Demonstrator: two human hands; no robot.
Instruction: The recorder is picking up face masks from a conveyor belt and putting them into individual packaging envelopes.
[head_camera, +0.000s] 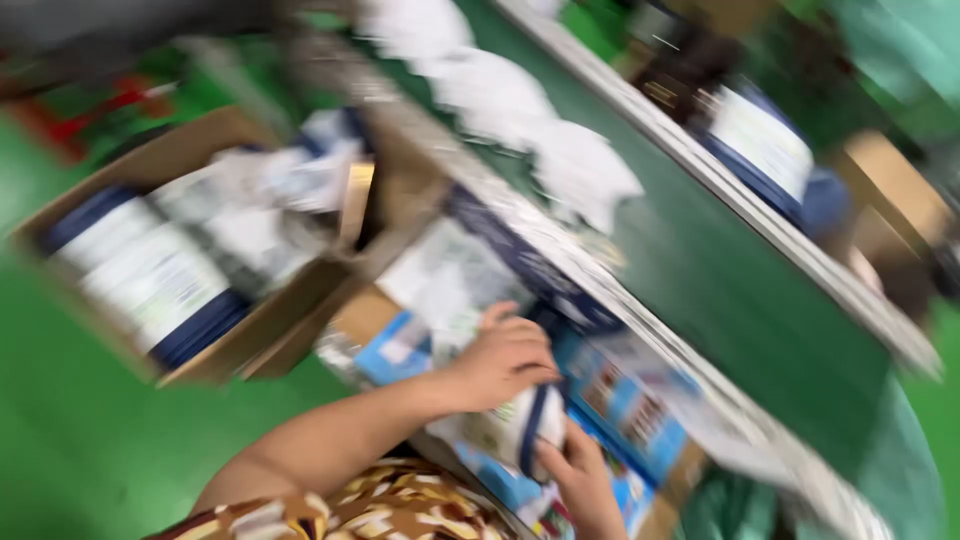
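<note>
- Here the left hand (505, 360) lies knuckles-up, fingers curled down over a white pack (520, 425) with a dark blue band, gripping its upper end.
- The right hand (580, 480) comes up from below, thumb and fingers closed on the lower edge of the same pack, so both hands grip it together.
- The pack sits between the two hands, just over an open box (640, 420) of blue printed packets close to the person's body, beside the edge of a green belt (720, 280).
- By my reading, the step in hand is lifting or seating this pack at the box; which of the two, the blur hides.
- A next move would call for a firm two-handed hold, since the pack looks soft and rounded, likely to sag or slip.
- Materials: the pack seems thin glossy film, pillowy; the packets below are flat, shiny, blue and white.
- A brown carton (190, 260) to the left, on the green floor, holds more white and blue packs; its corrugated walls look stiff, flaps open.
- White crumpled bags (530, 120) lie in a row on the belt, well apart from the hands.
- A metal rail (560, 250) edges the belt, pale and hard.
- The patterned sleeve (400, 510) is brown and cream fabric.
</note>
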